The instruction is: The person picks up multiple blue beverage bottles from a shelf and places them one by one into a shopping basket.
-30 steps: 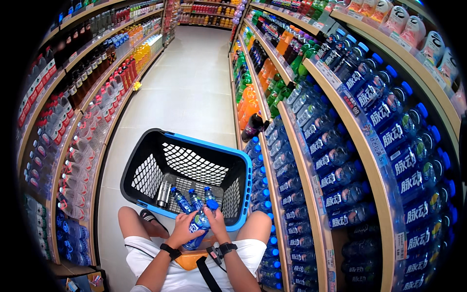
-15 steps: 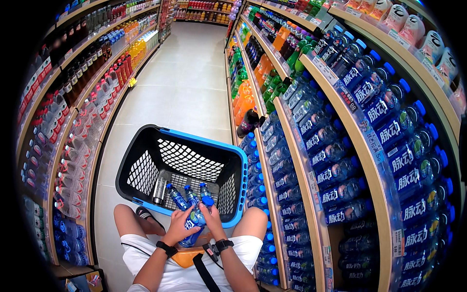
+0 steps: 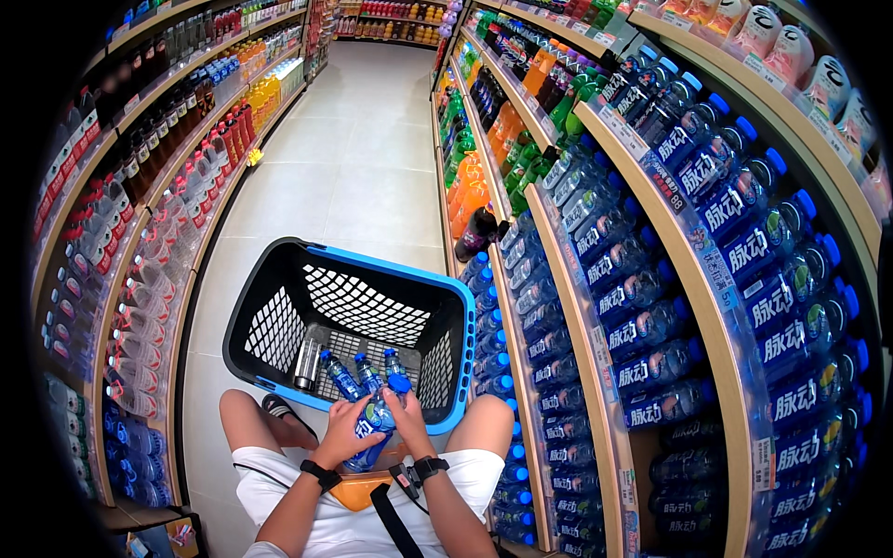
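Observation:
A blue drink bottle (image 3: 376, 420) with a blue cap is held over my lap, tilted with its cap pointing away from me. My left hand (image 3: 340, 433) wraps its left side, and my right hand (image 3: 406, 417) grips it near the neck. Just beyond stands a black shopping basket (image 3: 249, 321) with a blue rim and lattice walls. Inside it lie several similar blue bottles (image 3: 340, 377) and a clear, dark-ended cylindrical container (image 3: 307, 363). The bottle in my hands hides part of the basket's near side.
Close on my right, a shelf unit (image 3: 693, 288) holds rows of blue drink bottles (image 3: 642, 363). Clear bottles (image 3: 139, 325) fill the left shelves. A pale tiled floor (image 3: 335, 158) runs down the aisle between them. My knees flank the basket's near edge.

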{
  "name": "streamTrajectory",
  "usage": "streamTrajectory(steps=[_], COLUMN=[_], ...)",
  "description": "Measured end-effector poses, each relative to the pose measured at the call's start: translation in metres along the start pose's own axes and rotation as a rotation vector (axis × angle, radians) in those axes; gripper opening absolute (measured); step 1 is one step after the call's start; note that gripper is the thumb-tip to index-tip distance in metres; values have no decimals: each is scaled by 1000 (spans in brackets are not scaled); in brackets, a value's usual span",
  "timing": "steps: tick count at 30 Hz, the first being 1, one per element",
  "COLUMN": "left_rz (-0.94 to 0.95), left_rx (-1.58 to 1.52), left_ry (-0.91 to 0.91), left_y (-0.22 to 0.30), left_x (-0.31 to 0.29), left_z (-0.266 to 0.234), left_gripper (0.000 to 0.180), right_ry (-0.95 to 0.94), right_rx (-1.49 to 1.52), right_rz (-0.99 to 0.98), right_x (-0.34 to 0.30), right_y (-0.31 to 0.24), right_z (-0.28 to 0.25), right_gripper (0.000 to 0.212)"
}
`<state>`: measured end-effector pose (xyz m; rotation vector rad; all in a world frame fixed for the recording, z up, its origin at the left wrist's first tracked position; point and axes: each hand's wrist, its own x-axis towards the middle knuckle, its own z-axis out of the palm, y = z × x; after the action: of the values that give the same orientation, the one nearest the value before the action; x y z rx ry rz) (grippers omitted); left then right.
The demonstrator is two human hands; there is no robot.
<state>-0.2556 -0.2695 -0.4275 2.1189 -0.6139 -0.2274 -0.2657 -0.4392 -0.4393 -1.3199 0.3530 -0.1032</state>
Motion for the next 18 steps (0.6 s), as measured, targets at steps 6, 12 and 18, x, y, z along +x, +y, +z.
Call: streamTrajectory(steps=[6,12,18], left_rz=[-19,-25,0], left_rx=[-8,-4,-18], left_ry=[-11,-11,-11], left_y=[1,0,0], left_x=[0,-1,0], left_z=[-1,-2,-1], left_gripper=[84,84,85], right_ry=[-13,-16,0], right_rx=[16,18,8], right_rz=[36,29,12], right_x=[0,-1,-1], right_y=[0,-4,-1], right_z=[-1,1,1], right_gripper=[39,39,37])
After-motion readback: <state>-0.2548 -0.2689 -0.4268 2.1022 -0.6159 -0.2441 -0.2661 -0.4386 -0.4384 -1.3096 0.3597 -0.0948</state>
